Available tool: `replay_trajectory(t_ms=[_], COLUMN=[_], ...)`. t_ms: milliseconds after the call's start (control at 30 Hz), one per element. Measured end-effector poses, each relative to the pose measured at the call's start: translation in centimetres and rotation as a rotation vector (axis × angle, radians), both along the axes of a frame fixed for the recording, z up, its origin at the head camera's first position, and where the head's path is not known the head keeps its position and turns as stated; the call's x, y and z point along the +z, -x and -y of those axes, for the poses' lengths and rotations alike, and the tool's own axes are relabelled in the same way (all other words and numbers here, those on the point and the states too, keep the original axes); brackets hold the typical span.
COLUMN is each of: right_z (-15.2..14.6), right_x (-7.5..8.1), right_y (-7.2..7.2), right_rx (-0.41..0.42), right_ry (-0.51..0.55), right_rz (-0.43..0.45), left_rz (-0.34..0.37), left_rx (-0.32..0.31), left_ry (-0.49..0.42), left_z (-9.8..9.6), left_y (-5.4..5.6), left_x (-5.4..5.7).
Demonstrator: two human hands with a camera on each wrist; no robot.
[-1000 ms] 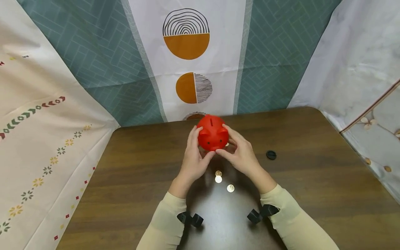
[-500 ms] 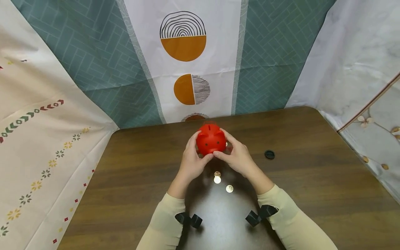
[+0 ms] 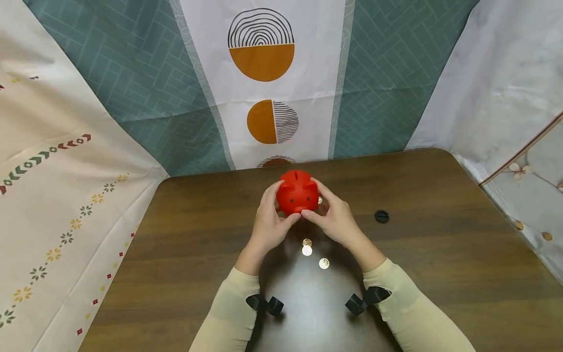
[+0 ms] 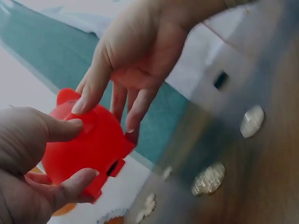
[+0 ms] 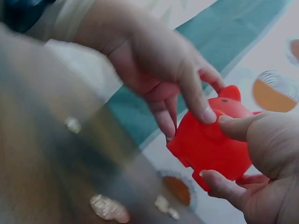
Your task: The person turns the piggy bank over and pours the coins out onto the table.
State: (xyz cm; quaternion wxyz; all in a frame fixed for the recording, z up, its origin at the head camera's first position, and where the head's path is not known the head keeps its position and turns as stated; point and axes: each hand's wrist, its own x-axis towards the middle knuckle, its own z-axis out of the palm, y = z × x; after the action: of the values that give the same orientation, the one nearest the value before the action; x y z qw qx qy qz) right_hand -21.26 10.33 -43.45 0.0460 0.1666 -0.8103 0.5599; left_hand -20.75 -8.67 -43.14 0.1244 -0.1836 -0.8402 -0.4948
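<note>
A red piggy bank (image 3: 297, 192) is held up off the table in both hands, its snout toward me and its coin slot showing on top. My left hand (image 3: 268, 217) grips its left side, and my right hand (image 3: 336, 217) grips the right; the thumbs meet near the snout. From below, a dark opening (image 4: 112, 168) shows in the belly between the stubby legs. Several gold coins lie on the table under and in front of the hands, among them a single coin (image 3: 324, 264). One coin (image 3: 320, 200) peeks out beside the bank, partly hidden.
To the right of my right hand, a round black plug (image 3: 381, 216) lies on the brown wooden table (image 3: 440, 264). Patterned cloths hang behind the table's far edge and along both sides.
The piggy bank and both hands have come slightly down toward me over the last second, with the grip kept. The coins and the black plug lie where they were.
</note>
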Motion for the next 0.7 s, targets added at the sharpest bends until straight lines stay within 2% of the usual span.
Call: replay_trajectory(t_ms=[133,233,300,367,467,533,600,700], right_z=[-0.1,-0.2,-0.2,-0.2,-0.2,-0.2,-0.3,-0.3], right_x=[-0.4,-0.7,-0.7,-0.3,0.9,1.6,1.8,0.9], right_y=[0.2,0.2,0.2,0.0,-0.5,-0.6,-0.7,-0.4], right_rx=[-0.011,-0.014,-0.018,-0.023,-0.013,-0.003,0.019,0.021], right_ry=[0.000,-0.040,-0.062,-0.029,0.076,0.115,0.112,0.039], right_rz=[-0.003,0.017,0.007,-0.062,-0.248,-0.306,-0.270,-0.113], left_rz=[0.036,0.078,0.069,-0.022,-0.260,-0.352,-0.316,-0.141], left_rx=[0.001,0.018,0.021,0.007,-0.027,-0.029,-0.023,0.007], left_ry=[-0.023,-0.011,-0.004,-0.033,-0.118,-0.140,-0.132,-0.071], left_z=[-0.1,-0.3,-0.3,-0.5,-0.8,-0.9,-0.9,-0.7], left_y=[0.2,0.1,0.1,-0.1,-0.5,-0.7,-0.6,-0.2], left_x=[-0.3,-0.7,-0.8,-0.6,0.5,1.1,0.9,-0.1])
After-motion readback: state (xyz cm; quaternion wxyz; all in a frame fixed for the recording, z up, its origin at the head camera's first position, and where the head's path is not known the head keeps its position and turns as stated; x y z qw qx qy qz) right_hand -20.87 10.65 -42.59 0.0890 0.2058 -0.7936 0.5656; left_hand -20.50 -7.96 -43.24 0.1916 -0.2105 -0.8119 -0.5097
